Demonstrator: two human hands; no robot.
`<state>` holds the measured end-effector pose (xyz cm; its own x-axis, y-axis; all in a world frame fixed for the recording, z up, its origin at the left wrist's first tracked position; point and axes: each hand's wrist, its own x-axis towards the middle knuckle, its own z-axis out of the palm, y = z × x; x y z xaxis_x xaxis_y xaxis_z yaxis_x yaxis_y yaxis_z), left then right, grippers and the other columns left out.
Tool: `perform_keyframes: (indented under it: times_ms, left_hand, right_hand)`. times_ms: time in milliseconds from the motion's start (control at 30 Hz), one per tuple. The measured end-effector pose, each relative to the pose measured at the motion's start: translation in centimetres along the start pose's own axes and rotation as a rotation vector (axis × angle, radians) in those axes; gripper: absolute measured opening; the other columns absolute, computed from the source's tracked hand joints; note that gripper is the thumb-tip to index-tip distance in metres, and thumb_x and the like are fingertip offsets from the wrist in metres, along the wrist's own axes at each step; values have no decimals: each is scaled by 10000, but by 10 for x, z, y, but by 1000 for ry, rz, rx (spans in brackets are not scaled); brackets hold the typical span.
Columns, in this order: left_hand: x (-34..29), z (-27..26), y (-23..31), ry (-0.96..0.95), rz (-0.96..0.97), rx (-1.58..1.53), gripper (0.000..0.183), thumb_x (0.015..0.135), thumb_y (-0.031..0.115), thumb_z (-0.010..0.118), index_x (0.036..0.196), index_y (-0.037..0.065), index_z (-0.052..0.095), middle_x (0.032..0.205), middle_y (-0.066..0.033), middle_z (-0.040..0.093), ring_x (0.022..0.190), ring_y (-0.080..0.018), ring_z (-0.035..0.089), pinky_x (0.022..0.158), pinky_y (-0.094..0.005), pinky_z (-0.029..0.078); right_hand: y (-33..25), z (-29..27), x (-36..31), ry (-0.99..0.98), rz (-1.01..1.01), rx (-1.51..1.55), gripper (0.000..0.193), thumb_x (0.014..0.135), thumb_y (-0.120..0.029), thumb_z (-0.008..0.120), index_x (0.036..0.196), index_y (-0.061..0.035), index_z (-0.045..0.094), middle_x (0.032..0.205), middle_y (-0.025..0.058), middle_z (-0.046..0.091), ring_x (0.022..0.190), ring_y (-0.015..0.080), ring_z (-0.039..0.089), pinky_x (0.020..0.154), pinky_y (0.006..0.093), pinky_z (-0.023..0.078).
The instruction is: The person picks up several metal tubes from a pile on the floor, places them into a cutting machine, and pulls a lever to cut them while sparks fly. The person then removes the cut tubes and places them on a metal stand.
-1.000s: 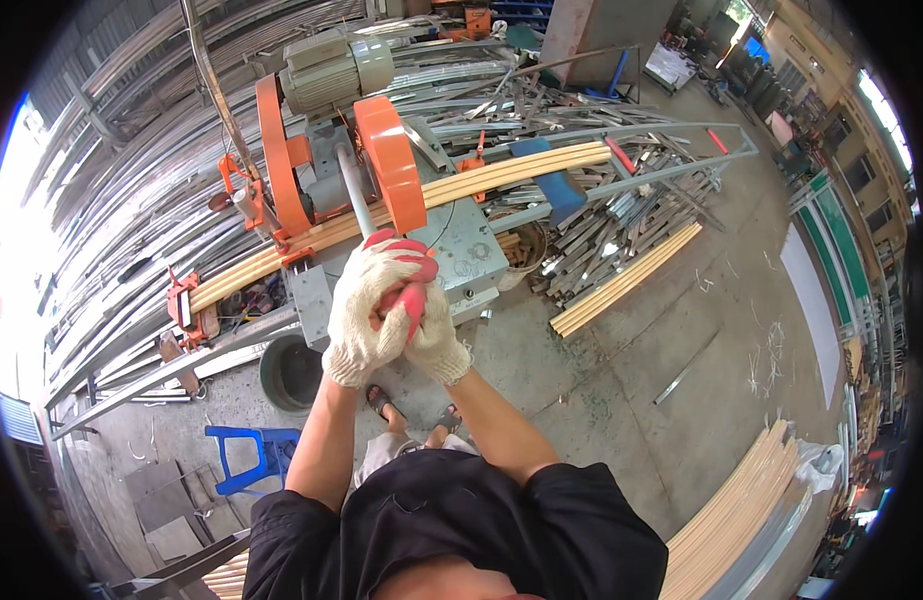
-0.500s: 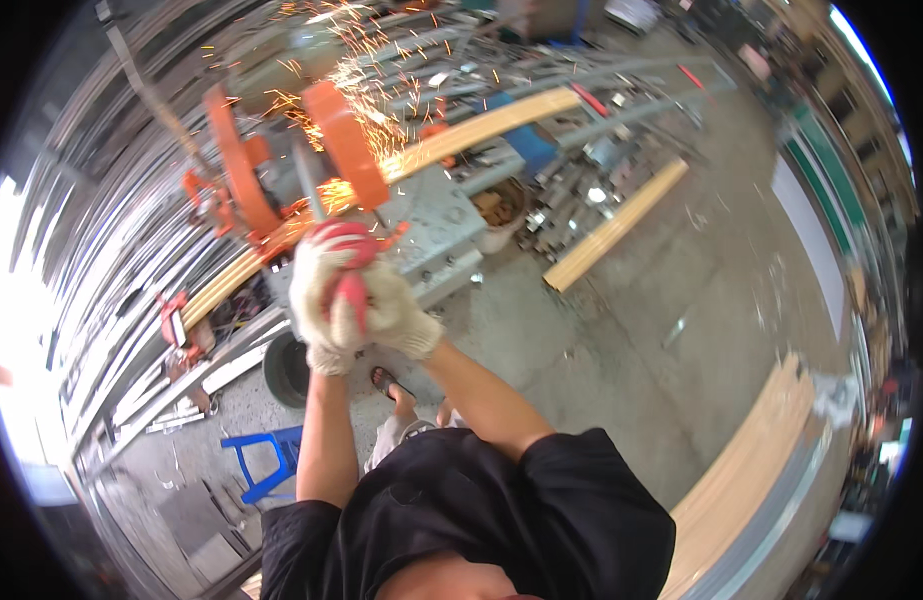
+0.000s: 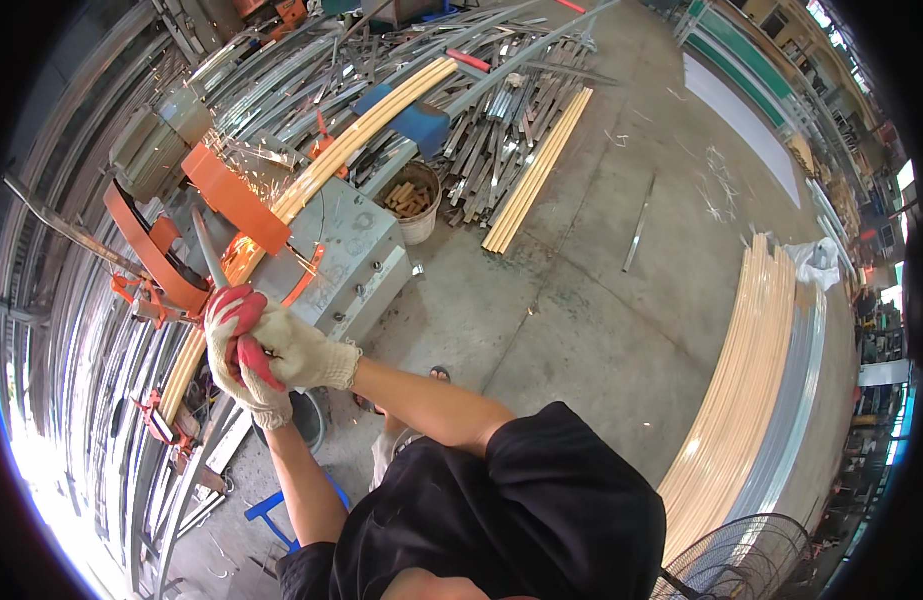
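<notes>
Hands: the left hand [image 3: 227, 368] and right hand [image 3: 293, 345] are clasping together around the near end of the grey lever [image 3: 209, 250]; the gloves are hiding the exact grip.
Lever pressure: steady, even force, easing near breakthrough, is probably serving the cut best.
Yellow tubes [image 3: 371, 120]: these are passing under the orange guard [image 3: 236, 200], just beyond the hands, and extending to their far right.
Sparks [image 3: 256, 180]: these are flying beyond the hands; glove clearance from the guard is likely mattering.
Worktop [image 3: 331, 245]: the grey metal top is standing just right of the hands.
Basket [image 3: 416, 230]: it is holding short offcuts [image 3: 409, 197] beyond the worktop.
Floor [image 3: 581, 330]: farther right, a tube bundle [image 3: 536, 175] is lying beside metal scrap [image 3: 481, 150].
Room: well right of the hands, a long tube stack [image 3: 736, 350] is lying near a fan [image 3: 741, 560].
</notes>
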<state>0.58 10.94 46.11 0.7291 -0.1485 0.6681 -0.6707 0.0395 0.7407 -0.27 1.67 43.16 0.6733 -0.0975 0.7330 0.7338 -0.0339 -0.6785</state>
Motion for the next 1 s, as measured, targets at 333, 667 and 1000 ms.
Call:
perform_keyframes:
  times_ms: [333,667,1000]
  left_hand:
    - [4,-12,-4,-93,138,194,316,889,213,554,1006,-56,672,1110,-220,698,1150,-361,629,1085,-493,429]
    - [-1,-30,-9,-132,189,222,272,781,187,608,991,60,726,1082,-156,721,1109,-391,650,1078,-522,434]
    - [-12,-37,-15,-142,212,194,304,703,133,655,998,93,716,1046,-95,710,1084,-337,667,1097,-544,435]
  right_hand:
    - [7,3,-8,9,24,-5,160,864,-185,664,919,-38,691,1001,161,714,994,382,651,987,482,452]
    - [24,8,-34,-105,114,-28,188,868,-220,674,941,-51,715,954,176,716,905,398,678,790,458,527]
    - [40,8,-65,-42,162,36,454,770,-168,858,1146,-46,634,1043,34,677,907,172,672,805,337,546]
